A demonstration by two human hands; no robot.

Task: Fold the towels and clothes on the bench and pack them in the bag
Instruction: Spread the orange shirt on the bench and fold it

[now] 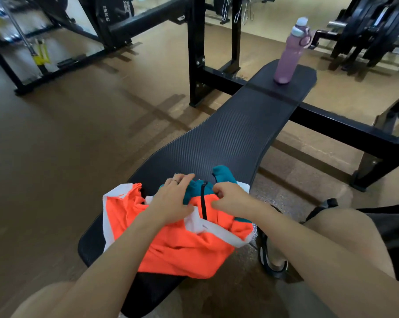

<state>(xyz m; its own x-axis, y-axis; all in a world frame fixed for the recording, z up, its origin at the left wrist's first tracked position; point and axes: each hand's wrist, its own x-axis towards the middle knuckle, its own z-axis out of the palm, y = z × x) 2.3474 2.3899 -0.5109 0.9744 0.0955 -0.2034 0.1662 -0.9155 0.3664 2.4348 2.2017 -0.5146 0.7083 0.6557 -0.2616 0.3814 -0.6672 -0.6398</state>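
An orange, white and teal jacket (182,244) is spread in a heap on the near end of the table (235,134). It is pressed flat by the left hand (171,200), fingers straight, probably to steady it, while the fabric beside the zip is pinched by the right hand (230,198), apparently to straighten it for folding. A pink bottle (288,53) is stood at the far end. No bag is seen.

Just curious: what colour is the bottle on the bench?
Pink bottle, with a pale cap; head view.
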